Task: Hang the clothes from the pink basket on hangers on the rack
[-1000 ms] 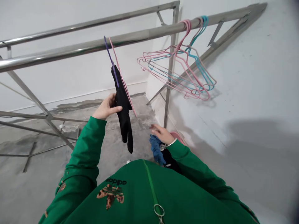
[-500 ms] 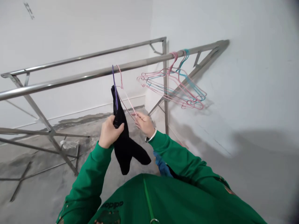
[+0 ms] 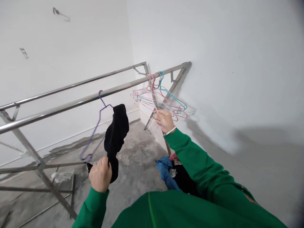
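A purple wire hanger (image 3: 95, 129) is hooked over the front metal rail (image 3: 78, 103). One end of a black garment (image 3: 115, 126) hangs from the right shoulder of that hanger, its exact kind unclear. Below, my left hand (image 3: 101, 174) is closed around the garment's lower part, and a scrap of black shows past its far side. Farther right, my right hand (image 3: 164, 120) pinches the lower part of a light pink wire hanger (image 3: 155, 106). That hanger is hooked on the rail beside a cluster of pink and turquoise hangers (image 3: 177, 99).
A second metal rail (image 3: 71, 86) runs behind the front one, with slanted legs at the left. Blue cloth (image 3: 165, 171) and dark clothes lie low by my right sleeve. White walls meet behind the rack, and a pale plastic bag (image 3: 63, 176) lies on the floor.
My right hand has moved the light pink hanger rightward along the rail, away from the purple one, to the cluster. My left hand has slid lower on the black garment, and the purple hanger has turned.
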A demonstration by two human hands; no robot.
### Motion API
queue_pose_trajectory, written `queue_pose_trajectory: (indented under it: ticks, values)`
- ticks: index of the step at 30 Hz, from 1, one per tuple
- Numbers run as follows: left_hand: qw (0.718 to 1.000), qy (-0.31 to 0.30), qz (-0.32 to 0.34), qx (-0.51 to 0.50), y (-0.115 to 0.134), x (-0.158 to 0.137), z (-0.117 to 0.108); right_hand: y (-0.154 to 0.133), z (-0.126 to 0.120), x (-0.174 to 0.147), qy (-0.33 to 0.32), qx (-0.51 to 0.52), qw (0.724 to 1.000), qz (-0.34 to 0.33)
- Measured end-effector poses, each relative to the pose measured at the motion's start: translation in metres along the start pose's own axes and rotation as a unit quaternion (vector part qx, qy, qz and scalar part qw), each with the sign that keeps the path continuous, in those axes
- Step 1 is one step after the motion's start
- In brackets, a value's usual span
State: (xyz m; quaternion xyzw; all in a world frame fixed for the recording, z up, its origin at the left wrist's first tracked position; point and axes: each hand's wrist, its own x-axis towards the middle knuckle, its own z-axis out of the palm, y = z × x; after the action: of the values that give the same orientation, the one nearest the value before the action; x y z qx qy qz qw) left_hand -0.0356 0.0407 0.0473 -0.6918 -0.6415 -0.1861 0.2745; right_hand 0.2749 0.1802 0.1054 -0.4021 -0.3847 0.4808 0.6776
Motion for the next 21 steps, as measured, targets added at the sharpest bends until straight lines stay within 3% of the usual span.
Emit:
queue_pose_trajectory:
  ticks: [2, 5, 9, 11, 12, 14, 16, 18, 21]
  values:
    - [0.988, -0.041, -0.049, -0.142, -0.004, -0.014, 0.002, -0.001, -0.015, 0.010, 0.005, -0.054, 0.998, -0.009]
    - [0.930, -0.071, -0.093, -0.348, 0.002, -0.021, -0.006, -0.002, -0.040, 0.016, 0.012, -0.227, 0.972, -0.060]
    - [0.859, -0.060, -0.101, -0.499, 0.029, -0.005, -0.029, 0.008, -0.064, -0.014, 0.054, -0.446, 0.851, -0.271]
    - [0.827, -0.073, -0.090, -0.550, 0.047, 0.005, -0.039, 0.026, -0.069, -0.048, -0.055, -0.479, 0.818, -0.315]
    - [0.811, -0.081, -0.078, -0.574, 0.058, 0.010, -0.043, 0.040, -0.069, -0.068, -0.148, -0.477, 0.813, -0.300]
    - [0.773, -0.101, -0.045, -0.625, 0.080, 0.016, -0.049, 0.075, -0.069, -0.109, -0.337, -0.435, 0.809, -0.207]
    - [0.729, -0.110, -0.019, -0.675, 0.107, 0.019, -0.051, 0.114, -0.072, -0.145, -0.438, -0.350, 0.825, -0.067]
    - [0.694, -0.102, -0.001, -0.713, 0.135, 0.020, -0.048, 0.148, -0.081, -0.173, -0.428, -0.237, 0.869, 0.076]
    - [0.671, -0.047, -0.003, -0.740, 0.168, 0.022, -0.034, 0.173, -0.112, -0.195, -0.309, -0.125, 0.922, 0.195]
